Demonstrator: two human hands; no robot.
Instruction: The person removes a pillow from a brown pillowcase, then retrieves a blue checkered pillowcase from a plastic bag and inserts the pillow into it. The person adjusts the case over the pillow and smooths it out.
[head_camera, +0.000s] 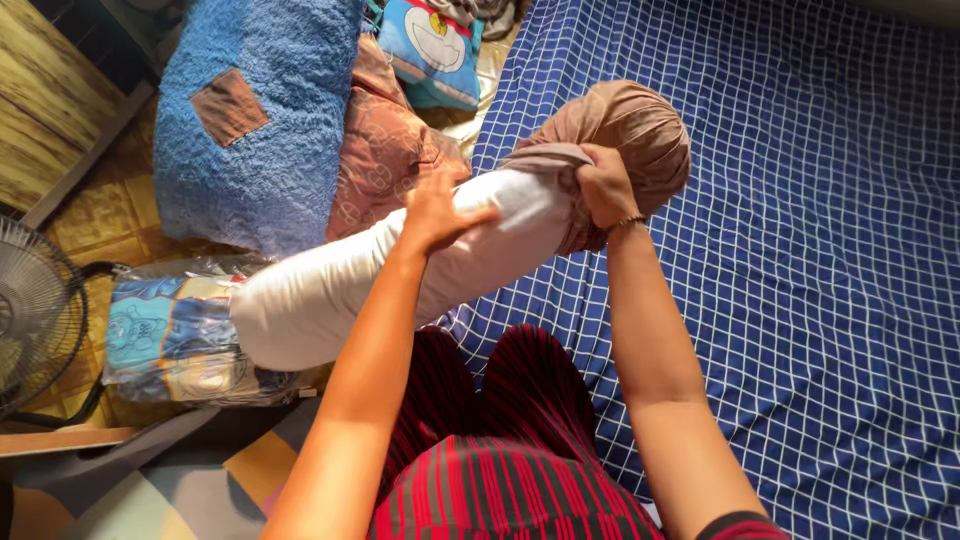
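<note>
A long white bolster pillow (330, 280) lies slantwise across the edge of the bed, its far end inside a brown cover (630, 125). My left hand (440, 205) presses flat on top of the white bolster near the cover's opening, fingers spread. My right hand (603, 185) is closed on the bunched edge of the brown cover, gripping the fabric where it meets the bolster.
The bed carries a dark blue sheet with a white grid (800, 250). To the left lie a fluffy blue pillow (250, 110), a brown patterned cushion (385, 150), a cartoon-print cushion (432, 45) and plastic-wrapped bedding (180, 340). A fan (30, 310) stands at far left.
</note>
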